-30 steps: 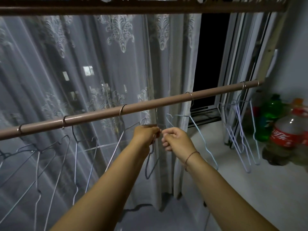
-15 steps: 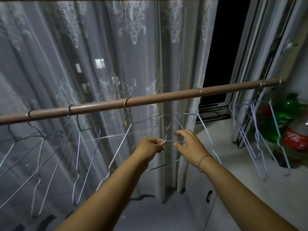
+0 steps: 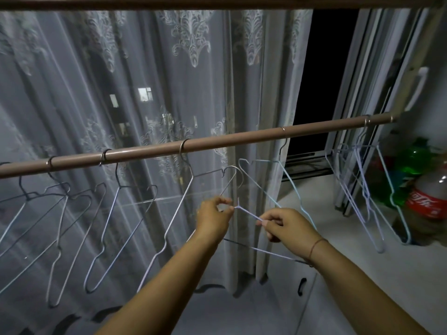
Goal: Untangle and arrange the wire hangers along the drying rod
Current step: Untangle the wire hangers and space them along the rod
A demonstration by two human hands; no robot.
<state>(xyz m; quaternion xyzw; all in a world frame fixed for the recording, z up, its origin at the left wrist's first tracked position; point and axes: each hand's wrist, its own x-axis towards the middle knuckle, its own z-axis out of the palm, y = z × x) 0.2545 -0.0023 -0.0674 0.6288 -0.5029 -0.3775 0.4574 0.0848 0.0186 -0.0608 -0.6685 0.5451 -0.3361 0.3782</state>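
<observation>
A brown drying rod [image 3: 217, 142] runs across the view, rising to the right. Several wire hangers hang from its left part [image 3: 106, 228], one pale blue hanger [image 3: 294, 187] hangs right of centre, and a tangled bunch [image 3: 362, 189] hangs at the rod's right end. Below the rod's middle I hold a lilac wire hanger [image 3: 246, 212] off the rod. My left hand [image 3: 212, 216] pinches its neck where the hook starts. My right hand [image 3: 287, 223] pinches its shoulder wire a little lower and to the right. The hanger's lower bar passes behind my right wrist.
A lace curtain [image 3: 169, 93] hangs behind the rod, with an open dark window [image 3: 316, 81] to its right. On the white sill [image 3: 314, 213] at the right stand a cola bottle [image 3: 428, 201] and a green bottle [image 3: 411, 163]. A second rail [image 3: 217, 2] runs along the top.
My hands have dropped lower and moved apart. The lilac hanger now stretches between them, tilted down to the right, with its hook standing free under the rod.
</observation>
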